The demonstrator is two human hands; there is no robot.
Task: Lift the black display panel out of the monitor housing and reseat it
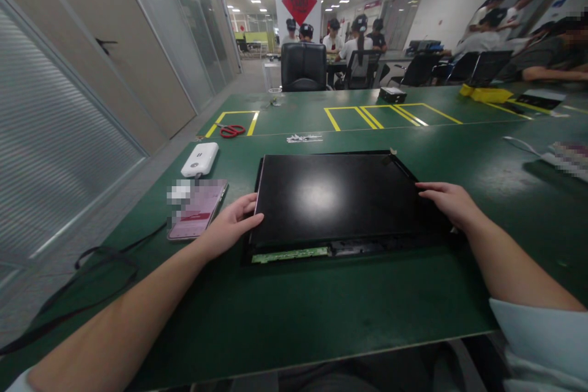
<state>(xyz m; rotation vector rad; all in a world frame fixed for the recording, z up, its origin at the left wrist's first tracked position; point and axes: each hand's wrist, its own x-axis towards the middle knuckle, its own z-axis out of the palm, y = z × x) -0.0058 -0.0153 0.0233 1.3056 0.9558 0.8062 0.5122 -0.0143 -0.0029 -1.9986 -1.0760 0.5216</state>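
Observation:
A black LCD panel (335,196) lies flat in a thin black frame (386,247) on the green table. A narrow green circuit board (290,255) runs along the left part of the frame's near edge. My left hand (232,225) grips the panel's left edge, its thumb over the top and its fingers at the side. At the opposite edge my right hand (448,201) holds the panel's right side with its fingertips; its thumb is partly hidden. A small tab stands at the frame's far right corner.
To the left lie a phone (197,211), a white power bank (200,160), a black strap (108,251) and red-handled scissors (232,130). White scraps (304,138) lie beyond the panel. A black box (392,95) and yellow tape lines are farther back. Several people sit behind.

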